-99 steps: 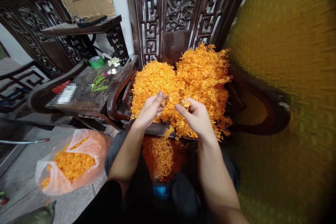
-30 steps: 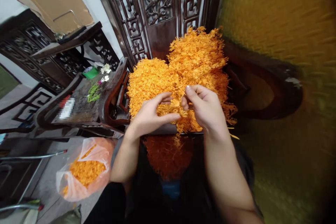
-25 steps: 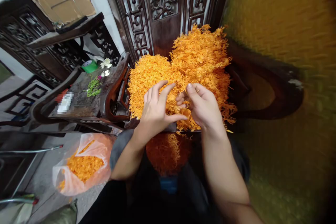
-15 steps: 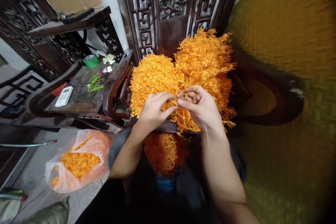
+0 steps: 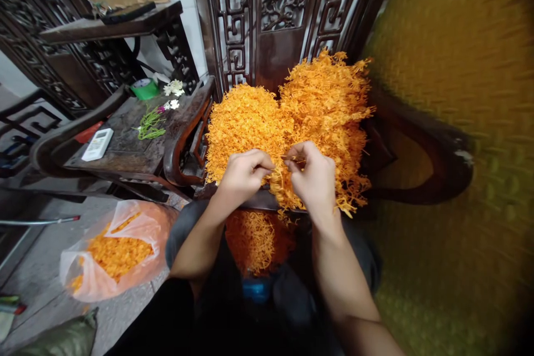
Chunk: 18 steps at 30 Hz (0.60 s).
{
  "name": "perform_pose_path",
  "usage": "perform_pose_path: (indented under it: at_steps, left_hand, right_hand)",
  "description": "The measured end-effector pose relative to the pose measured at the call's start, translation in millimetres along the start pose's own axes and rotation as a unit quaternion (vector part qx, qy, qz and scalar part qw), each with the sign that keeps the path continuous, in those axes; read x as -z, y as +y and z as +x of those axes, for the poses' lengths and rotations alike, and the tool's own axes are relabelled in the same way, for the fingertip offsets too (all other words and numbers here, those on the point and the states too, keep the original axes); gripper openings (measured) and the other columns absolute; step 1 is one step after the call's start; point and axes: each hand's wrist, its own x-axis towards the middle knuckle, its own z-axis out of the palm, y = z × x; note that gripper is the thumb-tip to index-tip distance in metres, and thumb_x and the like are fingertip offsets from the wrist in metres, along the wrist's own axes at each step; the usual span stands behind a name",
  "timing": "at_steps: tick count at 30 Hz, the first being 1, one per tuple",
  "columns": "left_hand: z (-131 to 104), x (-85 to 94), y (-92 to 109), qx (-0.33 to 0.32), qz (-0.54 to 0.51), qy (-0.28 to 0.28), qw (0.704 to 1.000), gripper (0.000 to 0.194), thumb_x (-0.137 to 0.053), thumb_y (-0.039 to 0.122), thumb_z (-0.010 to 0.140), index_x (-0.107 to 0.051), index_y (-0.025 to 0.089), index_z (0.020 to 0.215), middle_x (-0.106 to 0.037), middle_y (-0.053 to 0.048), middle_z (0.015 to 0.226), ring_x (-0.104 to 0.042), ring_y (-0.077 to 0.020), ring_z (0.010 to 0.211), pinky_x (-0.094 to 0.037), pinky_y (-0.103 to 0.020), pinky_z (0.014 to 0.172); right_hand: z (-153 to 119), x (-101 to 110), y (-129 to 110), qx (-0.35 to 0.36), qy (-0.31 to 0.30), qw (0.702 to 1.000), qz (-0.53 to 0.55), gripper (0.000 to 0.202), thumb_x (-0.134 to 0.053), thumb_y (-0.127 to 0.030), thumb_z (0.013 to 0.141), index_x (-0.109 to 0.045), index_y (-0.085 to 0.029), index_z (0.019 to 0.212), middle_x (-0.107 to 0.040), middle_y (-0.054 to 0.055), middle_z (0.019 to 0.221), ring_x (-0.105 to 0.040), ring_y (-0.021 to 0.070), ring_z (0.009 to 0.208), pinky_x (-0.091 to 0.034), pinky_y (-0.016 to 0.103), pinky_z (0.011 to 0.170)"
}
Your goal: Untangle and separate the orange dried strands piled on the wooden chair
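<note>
Over the front of a chair seat, my left hand (image 5: 246,175) is closed in a pinch; whatever lies between its fingertips is too small to make out. A short gap away, my right hand (image 5: 311,175) pinches a thin orange strand (image 5: 295,159) that points towards the left fingertips. Behind the hands rise two heaps of orange, frilly, branching pieces: a rounded left heap (image 5: 246,122) and a taller right heap (image 5: 327,94). A few loose orange pieces (image 5: 283,186) hang at the seat's front edge below my fingers.
Left is a dark wooden side table (image 5: 125,150) bearing a white remote control (image 5: 98,144), green tape (image 5: 144,88), green stems (image 5: 151,124) and white flowers (image 5: 173,88). A plastic bag (image 5: 161,228) of orange pieces stands on the floor. Right is the chair's curved arm (image 5: 454,178).
My hands have drawn slightly apart, and the right hand has turned, its fingers now curled tighter around the strand. The camera view has shifted a little.
</note>
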Motion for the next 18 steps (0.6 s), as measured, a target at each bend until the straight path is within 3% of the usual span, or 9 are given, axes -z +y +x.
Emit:
perform_pose_path:
  at_steps: [4, 7, 9, 11, 15, 18]
  left_hand:
    - [-4.5, 16.4, 8.7, 0.050, -0.113, 0.078, 0.989, 0.008, -0.074, 0.011, 0.076, -0.074, 0.018, 0.072, -0.076, -0.004, 0.084, -0.071, -0.0182, 0.084, -0.056, -0.033, 0.082]
    - [-2.8, 28.0, 4.6, 0.092, -0.234, 0.117, 0.961, 0.012, -0.083, 0.014, 0.069, -0.076, 0.017, 0.078, -0.073, -0.003, 0.081, -0.068, -0.0144, 0.074, -0.057, -0.028, 0.071]
    - [2.0, 30.0, -7.1, 0.151, -0.344, 0.100, 0.921, 0.026, -0.087, 0.015, 0.066, -0.078, 0.018, 0.091, -0.071, -0.001, 0.080, -0.066, -0.0117, 0.067, -0.056, -0.024, 0.061]
    - [7.8, 29.3, -22.6, 0.202, -0.455, 0.079, 0.864, 0.036, -0.086, 0.014, 0.069, -0.077, 0.020, 0.103, -0.070, -0.001, 0.082, -0.067, -0.0116, 0.069, -0.057, -0.021, 0.060]
    - [15.7, 28.5, -48.3, 0.254, -0.612, 0.058, 0.747, 0.030, -0.076, 0.010, 0.083, -0.073, 0.022, 0.110, -0.068, 0.000, 0.085, -0.069, -0.0107, 0.080, -0.057, -0.016, 0.062]
    - [18.5, 27.5, -57.0, 0.278, -0.646, 0.072, 0.707, 0.035, -0.067, 0.006, 0.090, -0.069, 0.025, 0.119, -0.069, -0.001, 0.086, -0.072, -0.0141, 0.090, -0.063, -0.024, 0.075]
  right_hand:
    - [12.4, 0.8, 27.6, -0.042, 0.088, 0.995, -0.006, 0.014, -0.058, -0.008, 0.078, -0.058, -0.021, 0.085, -0.069, 0.006, 0.085, -0.065, 0.0214, 0.081, -0.049, 0.037, 0.081]
    - [19.5, -0.2, 43.5, -0.072, 0.115, 0.985, 0.108, 0.017, -0.064, -0.016, 0.077, -0.056, -0.022, 0.091, -0.068, 0.006, 0.093, -0.066, 0.0220, 0.086, -0.052, 0.035, 0.073]
    - [20.4, -4.2, 42.5, -0.078, 0.079, 0.969, 0.221, 0.022, -0.066, -0.021, 0.078, -0.055, -0.024, 0.097, -0.067, 0.006, 0.100, -0.067, 0.0218, 0.092, -0.053, 0.031, 0.066]
    - [19.3, -8.4, 34.7, -0.088, 0.047, 0.947, 0.304, 0.026, -0.066, -0.021, 0.078, -0.055, -0.025, 0.100, -0.066, 0.005, 0.100, -0.066, 0.0196, 0.090, -0.052, 0.028, 0.061]
    - [18.4, -8.2, 18.9, -0.135, 0.046, 0.902, 0.408, 0.029, -0.064, -0.015, 0.068, -0.061, -0.024, 0.095, -0.061, 0.001, 0.089, -0.055, 0.0122, 0.070, -0.042, 0.022, 0.050]
    - [21.0, -1.7, 15.8, -0.184, 0.037, 0.862, 0.471, 0.029, -0.064, -0.014, 0.063, -0.066, -0.023, 0.090, -0.064, 0.001, 0.086, -0.051, 0.0107, 0.064, -0.036, 0.021, 0.047]
